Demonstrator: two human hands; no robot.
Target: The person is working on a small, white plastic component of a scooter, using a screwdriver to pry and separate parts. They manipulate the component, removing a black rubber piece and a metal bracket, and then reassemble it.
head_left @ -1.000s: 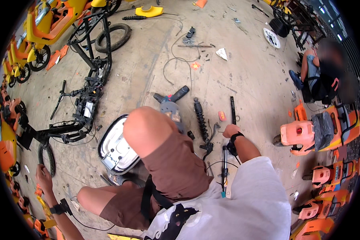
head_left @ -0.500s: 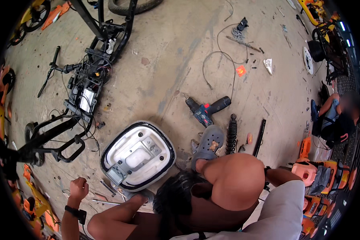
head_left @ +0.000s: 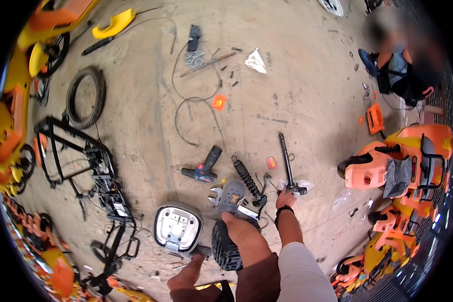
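My right hand (head_left: pixel 285 199) reaches down beside my foot, its fingers closed at the lower end of a black metal rod (head_left: pixel 287 161) with a crosspiece (head_left: pixel 299 190) at its base. Clear plastic film (head_left: pixel 307 185) lies around that end. My left hand is out of view. Left of the rod, a black coil-spring shock absorber (head_left: pixel 246 173) lies on the floor by my grey clog (head_left: pixel 231 194). A cordless drill (head_left: pixel 204 168) rests beyond the clog, and an open-jawed wrench (head_left: pixel 216 194) lies against it. The white-and-grey seat underside (head_left: pixel 178 227) faces up by my other foot.
A bare black bike frame (head_left: pixel 105 176) and a loose tyre (head_left: pixel 85 97) lie on the left. Farther ahead are a looped cable (head_left: pixel 176 118) and an orange packet (head_left: pixel 219 102). Orange scooters (head_left: pixel 370 166) line the right, where another person (head_left: pixel 400 68) crouches.
My view has swung to the right. My right hand, hidden behind my knee before, now reaches forward to the black rod. My left hand has gone out of view.
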